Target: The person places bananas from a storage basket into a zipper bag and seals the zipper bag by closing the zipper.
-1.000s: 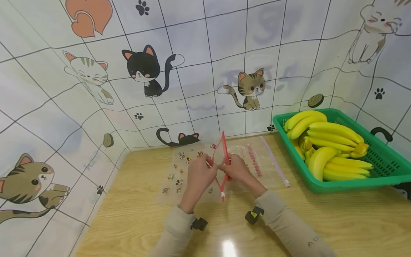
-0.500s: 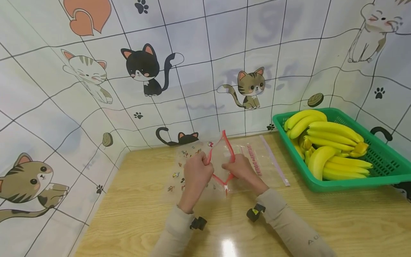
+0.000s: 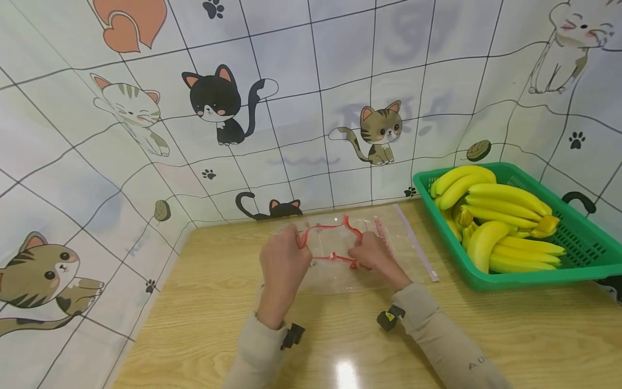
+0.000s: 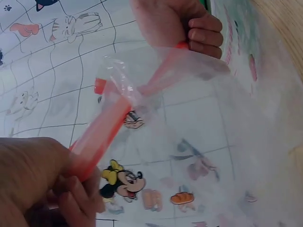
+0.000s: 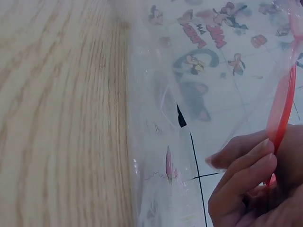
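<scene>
Both hands hold a clear zip bag by its red zip rim, its mouth stretched wide. My left hand grips the left side of the rim with curled fingers. On the opposite side, my right hand pinches the red zip strip. Printed cartoon figures show on the bag's film in both wrist views. Beneath it on the table lies a second clear bag with a lilac zip edge and pink lettering, partly covered by the held bag and the right hand.
A green plastic basket heaped with yellow bananas stands at the right. The wood-grain table meets a wall covering printed with cats at the back and left.
My hands have moved apart, the left one going left, and the red-rimmed mouth has widened from a narrow slit. The bag's mouth has tipped toward the head camera.
</scene>
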### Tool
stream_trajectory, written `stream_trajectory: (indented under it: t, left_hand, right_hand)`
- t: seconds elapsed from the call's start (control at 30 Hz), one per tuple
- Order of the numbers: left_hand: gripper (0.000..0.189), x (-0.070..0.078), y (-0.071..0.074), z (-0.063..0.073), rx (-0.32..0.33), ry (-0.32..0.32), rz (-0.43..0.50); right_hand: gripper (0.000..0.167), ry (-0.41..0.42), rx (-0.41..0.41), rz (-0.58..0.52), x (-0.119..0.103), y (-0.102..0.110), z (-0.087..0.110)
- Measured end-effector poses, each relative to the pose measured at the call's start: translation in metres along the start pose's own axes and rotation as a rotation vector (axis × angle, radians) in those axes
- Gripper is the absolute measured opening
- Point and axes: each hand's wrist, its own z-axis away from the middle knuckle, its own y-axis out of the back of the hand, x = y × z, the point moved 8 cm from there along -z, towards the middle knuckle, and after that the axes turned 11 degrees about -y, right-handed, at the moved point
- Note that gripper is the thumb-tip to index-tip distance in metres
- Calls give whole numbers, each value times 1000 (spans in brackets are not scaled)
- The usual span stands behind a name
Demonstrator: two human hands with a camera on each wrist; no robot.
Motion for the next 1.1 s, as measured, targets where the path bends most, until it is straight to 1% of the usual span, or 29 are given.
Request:
stream_trajectory:
  t: [0.03,0.1,0.13,0.27,0.37,0.43,0.5,0.57,0.63,0.7,0.77,0.83,0.87,0.97,1.03,1.1]
  left_hand:
    - [25,2,0,0,-18,-10,-11]
    - [18,4,-1,0,-56,-38,-3]
    - [16,6,-3,0,-73,-55,14]
    - [23,10,-10,-3,-113,-133,126]
    - [16,12,-13,-4,-100,-179,174]
    - [15,12,-12,-5,-69,-180,185]
    - [18,9,-8,-6,-11,-168,176]
    - [21,5,-5,-7,47,-138,210]
    - [25,-2,-4,-8,94,-92,301]
    - [26,-8,-6,-8,125,-48,430]
    - [26,-13,-10,-8,135,5,560]
    - [24,-17,-15,-8,137,40,653]
    - [24,-18,-17,-8,134,54,685]
    - [25,-19,-23,-8,112,87,755]
    - [25,-20,-25,-8,95,107,776]
    - [25,-20,-27,-7,84,123,789]
  right_hand:
    - [28,2,-17,-7,0,-1,1]
    - [25,22,-50,-15,-3,-2,2]
    - [22,39,-66,-16,-5,-3,3]
    - [15,82,-130,-16,-13,-6,9]
    - [17,92,-146,-20,-17,-7,12]
    - [17,101,-148,-23,-19,-6,14]
    - [17,112,-158,-30,-21,-6,16]
    - [19,131,-174,-36,-23,-6,18]
    - [23,139,-190,-45,-25,-6,20]
    - [28,150,-198,-44,-28,-5,21]
    - [33,146,-196,-40,-30,-5,23]
    - [39,134,-190,-27,-31,-3,25]
    - [42,124,-183,-17,-32,-1,27]
    - [56,99,-147,33,-36,8,36]
    - [64,96,-117,74,-40,19,44]
    - [69,111,-90,94,-45,33,54]
